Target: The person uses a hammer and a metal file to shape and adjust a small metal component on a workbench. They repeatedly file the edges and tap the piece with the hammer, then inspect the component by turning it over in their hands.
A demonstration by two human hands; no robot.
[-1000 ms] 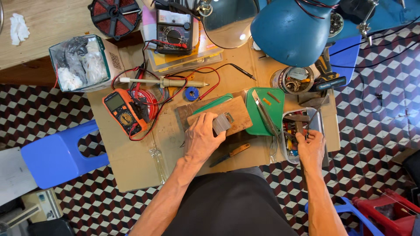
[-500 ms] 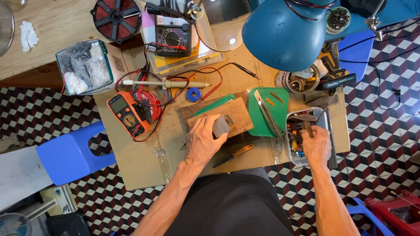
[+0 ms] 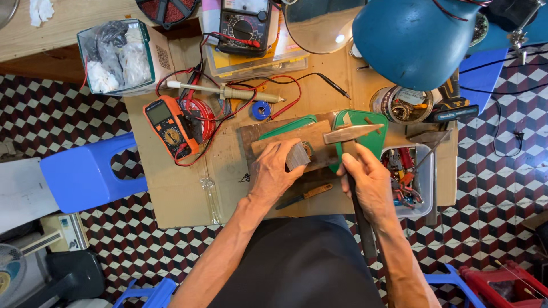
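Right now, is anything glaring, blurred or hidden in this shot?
Head view: mostly sharp and evenly lit; a bright glare spot on the magnifier lens; the blue lamp shade hides the table behind it; left hand and hammer stay crisp.

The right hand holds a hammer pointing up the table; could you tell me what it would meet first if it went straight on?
Probably the green tray just beyond the hammer in the right hand, though height above it is unclear.

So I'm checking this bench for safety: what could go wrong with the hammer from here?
The hammer in the right hand sits close to the left hand holding the small grey block, so a blow could catch fingers. A swing might also clip the blue lamp overhead.
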